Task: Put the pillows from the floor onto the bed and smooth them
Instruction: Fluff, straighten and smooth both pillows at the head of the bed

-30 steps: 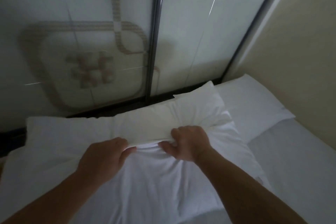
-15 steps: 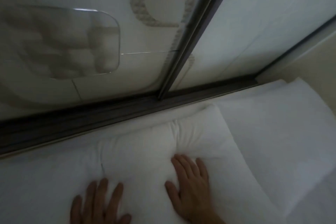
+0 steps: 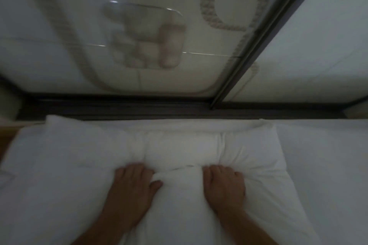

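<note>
Head view, left to right: we see a white pillow (image 3: pixel 65 157) lying at the head of the bed (image 3: pixel 328 175), its far left corner standing up just beside the dark frame rail (image 3: pixel 139 108) of the glass panels behind. Our left hand (image 3: pixel 132 185) rests palm down on the pillow, fingers curled into the fabric and the thumb pinching a raised fold, so it is grasping the cover. Creases fan out from a dent in the pillow between the two hands. Our right hand (image 3: pixel 224 187) presses down on the same pillow, fingers bent and dug into the fold; it looks clenched on the cloth. Farther right, a second white surface lies just beside the pillow's right edge; we cannot tell whether it is another pillow or the sheet. A dark upright bar (image 3: pixel 264 36) divides the frosted, patterned glass (image 3: pixel 145 34) above.
</note>
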Available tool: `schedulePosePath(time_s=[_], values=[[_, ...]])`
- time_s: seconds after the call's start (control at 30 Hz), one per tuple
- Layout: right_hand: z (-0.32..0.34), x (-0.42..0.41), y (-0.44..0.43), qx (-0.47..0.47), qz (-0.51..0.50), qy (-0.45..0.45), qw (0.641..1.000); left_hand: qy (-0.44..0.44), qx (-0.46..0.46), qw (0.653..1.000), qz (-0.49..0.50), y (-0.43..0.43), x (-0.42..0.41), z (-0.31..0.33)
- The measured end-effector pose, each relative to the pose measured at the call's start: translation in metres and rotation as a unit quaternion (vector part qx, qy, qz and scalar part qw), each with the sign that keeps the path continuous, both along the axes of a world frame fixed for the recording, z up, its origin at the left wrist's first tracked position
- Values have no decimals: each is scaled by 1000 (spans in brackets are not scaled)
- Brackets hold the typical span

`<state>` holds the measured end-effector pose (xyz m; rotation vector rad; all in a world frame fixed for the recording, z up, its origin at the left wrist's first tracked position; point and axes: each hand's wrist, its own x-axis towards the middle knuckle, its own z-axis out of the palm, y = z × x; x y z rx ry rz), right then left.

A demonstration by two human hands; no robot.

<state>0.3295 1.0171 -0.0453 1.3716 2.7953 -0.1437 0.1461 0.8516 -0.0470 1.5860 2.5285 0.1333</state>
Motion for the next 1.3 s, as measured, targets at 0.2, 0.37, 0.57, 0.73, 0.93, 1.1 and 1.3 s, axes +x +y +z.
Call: schedulePosePath(time_s=[0.2, 0.37, 0.57, 0.73, 0.93, 1.1, 1.3], values=[[65, 13, -2, 35, -8, -6, 999, 23, -38, 999, -7, -12, -2, 82], [107, 13, -17, 36, -13, 15, 999, -11, -3, 999, -40, -31, -12, 129], [101, -12, -43, -1, 24, 42, 999, -41, -27, 998, -31, -70, -36, 139], [80, -9, -60, 22, 54, 6, 998, -39, -81, 996, 22, -84, -19, 107], [72, -3, -74, -66, 120, 28, 990, -48, -154, 986, 48, -64, 13, 84], [44, -8, -72, 22, 120, 31, 992, -21, -130, 991, 35, -62, 8, 73], [55, -2, -58, -43, 98, 38, 994, -19, -91, 995, 26, -49, 15, 78]])
